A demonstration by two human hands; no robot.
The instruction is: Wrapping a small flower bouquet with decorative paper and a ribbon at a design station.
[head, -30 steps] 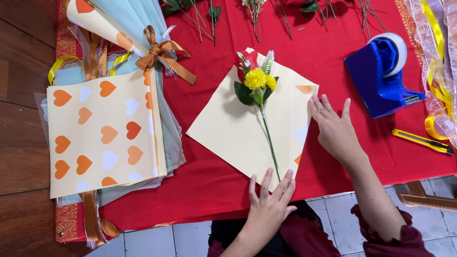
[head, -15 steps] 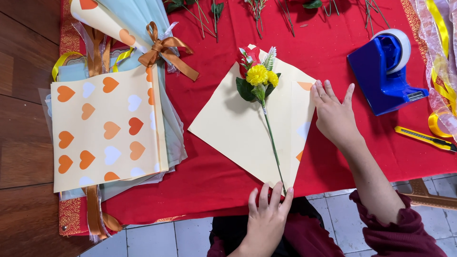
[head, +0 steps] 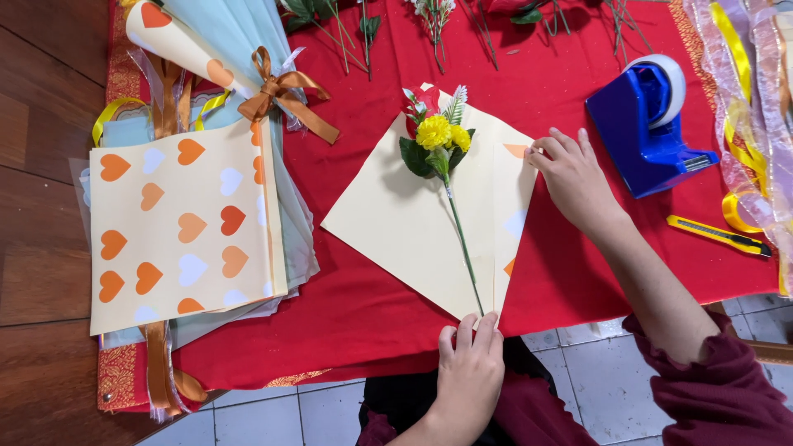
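A cream paper sheet (head: 396, 223) lies cornerwise on the red cloth (head: 347, 306). On it rests a small bunch with a yellow flower (head: 438, 132), green leaves and a long thin stem (head: 461, 239) running down to the sheet's near corner. My left hand (head: 469, 372) rests on that near corner, fingers together over the paper tip and the stem's end. My right hand (head: 574, 177) grips the sheet's right corner, where the flap is folded inward and shows orange hearts on its edge.
A stack of heart-printed paper (head: 182, 223) lies at the left, with a wrapped cone tied by a brown bow (head: 281, 91) above it. A blue tape dispenser (head: 648, 124), a yellow utility knife (head: 717, 234) and loose ribbons (head: 752, 99) sit at the right. Flower stems (head: 347, 25) lie along the far edge.
My right hand moved up from the flap's middle to the right corner. My left hand's spread fingers closed together onto the near corner.
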